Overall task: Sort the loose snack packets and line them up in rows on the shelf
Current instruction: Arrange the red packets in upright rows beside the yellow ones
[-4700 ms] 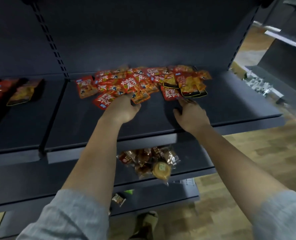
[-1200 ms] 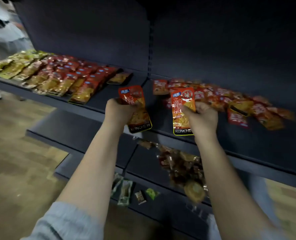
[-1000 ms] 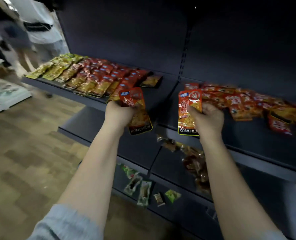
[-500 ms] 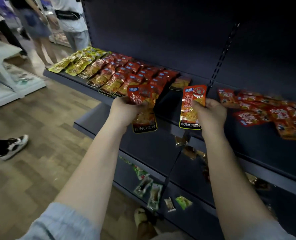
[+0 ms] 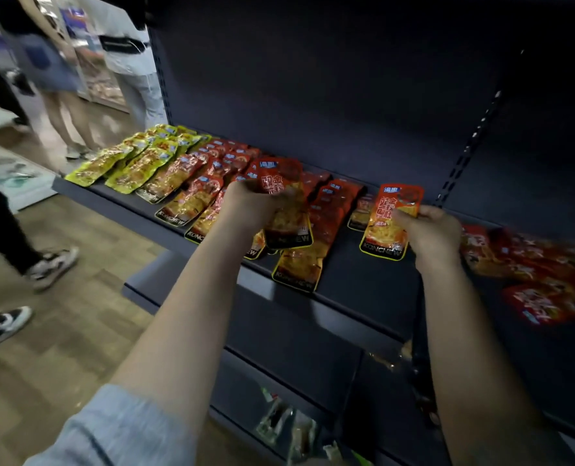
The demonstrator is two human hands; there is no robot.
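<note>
Several rows of snack packets (image 5: 192, 183) already lay lined up on the shelf (image 5: 356, 290), with a loose heap (image 5: 541, 274) waiting at right. Left hand (image 5: 249, 206) gripped a red packet (image 5: 284, 210) above the rows; right hand (image 5: 430, 230) pinched an orange packet (image 5: 392, 220). Placing seemed in hand: each packet likely needed laying flat at a matching row's front.

Seen from the head camera: left hand (image 5: 245, 205) gripping a red packet (image 5: 284, 203) above the dark shelf (image 5: 363, 280); right hand (image 5: 430, 233) pinching an orange packet (image 5: 392, 220). Behind, rows of yellow packets (image 5: 134, 159) and red packets (image 5: 212, 169) lined up. At right, a blurred loose pile (image 5: 541, 274). At left, legs of bystanders (image 5: 60, 105) on wooden floor (image 5: 60, 331).
</note>
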